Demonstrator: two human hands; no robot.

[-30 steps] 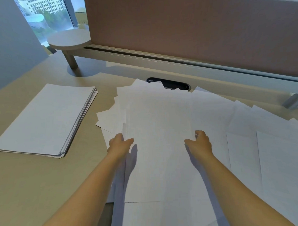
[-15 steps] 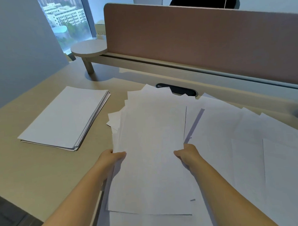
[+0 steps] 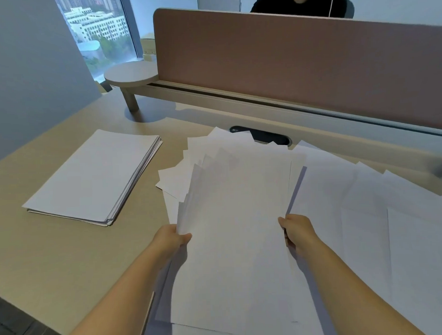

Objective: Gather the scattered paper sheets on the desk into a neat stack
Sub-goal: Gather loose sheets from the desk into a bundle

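Left hand (image 3: 171, 240) and right hand (image 3: 296, 231) gripped fanned bundle of sheets (image 3: 235, 217) by its side edges, fingers curled, lifted off surface (image 3: 55, 260). Loose sheets (image 3: 392, 224) spread to right, ungathered. Finished stack (image 3: 95, 176) far left. Roughly halfway, by estimate.

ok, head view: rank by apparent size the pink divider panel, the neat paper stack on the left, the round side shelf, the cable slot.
1. pink divider panel
2. neat paper stack
3. round side shelf
4. cable slot, partly covered by sheets, so its rank against the shelf is unsure.
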